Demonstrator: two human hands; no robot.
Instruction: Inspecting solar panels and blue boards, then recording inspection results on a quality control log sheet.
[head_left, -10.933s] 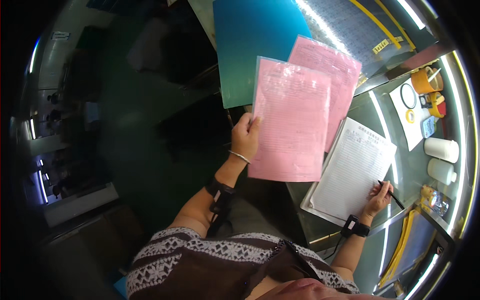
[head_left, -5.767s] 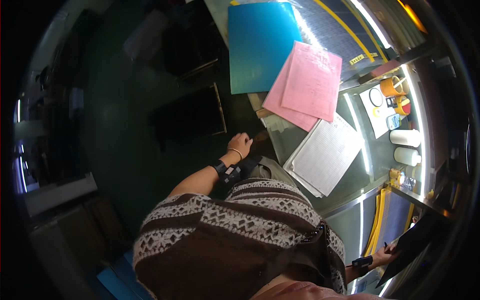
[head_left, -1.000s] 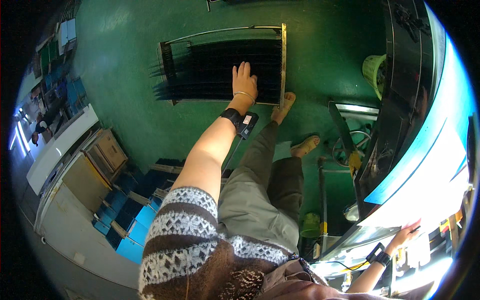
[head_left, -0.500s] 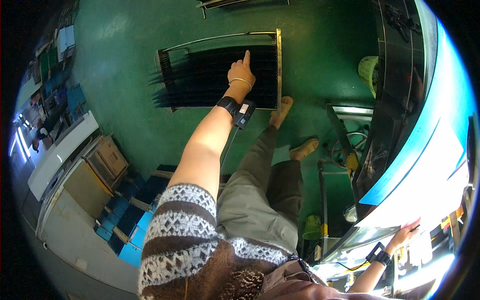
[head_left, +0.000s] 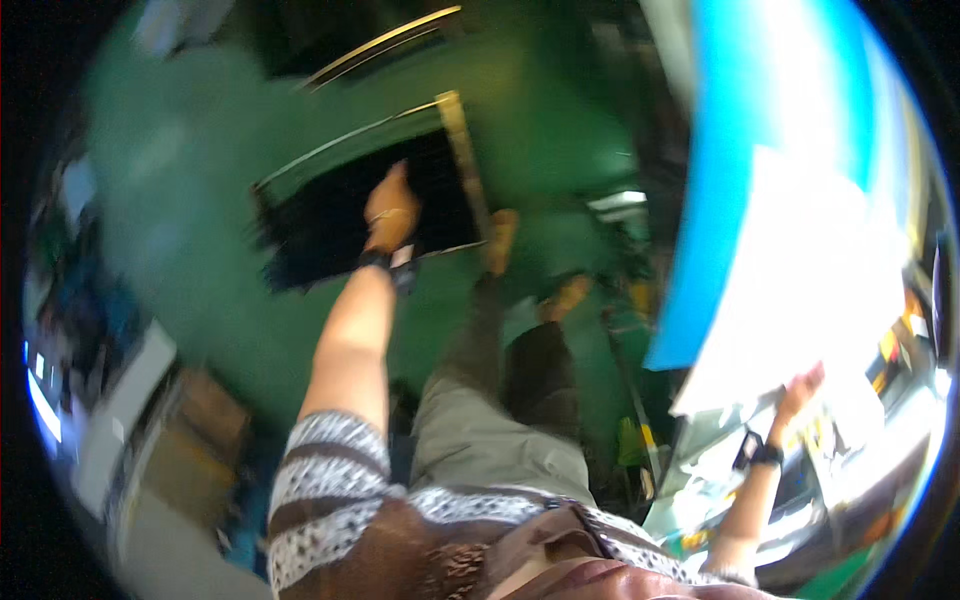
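Observation:
My left hand (head_left: 392, 207) reaches out over a low metal rack (head_left: 455, 125). Its index finger points away from me and nothing shows in its grasp, though motion blurs the other fingers. Dark thin sheets (head_left: 330, 225) fill the rack below the hand. On the right, my right hand (head_left: 798, 395) is at the near edge of a large white sheet (head_left: 745, 330), its fingers against the sheet. Glare and blur hide whether they grip it. A bright blue sheet (head_left: 685, 290) shows along the white one's left side. Both wrists wear black bands.
Green floor (head_left: 180, 240) lies around the rack. Beyond it stands another metal-framed rack (head_left: 385, 45). A pale panel and brown boxes (head_left: 205, 415) are at the lower left. A wheeled metal stand (head_left: 635, 300) is right of my feet, with a green basket (head_left: 632, 440) lower down.
The whole view has shifted and blurred with head movement. The rack and my left hand now appear further left and lower. My right hand and the white sheet appear higher.

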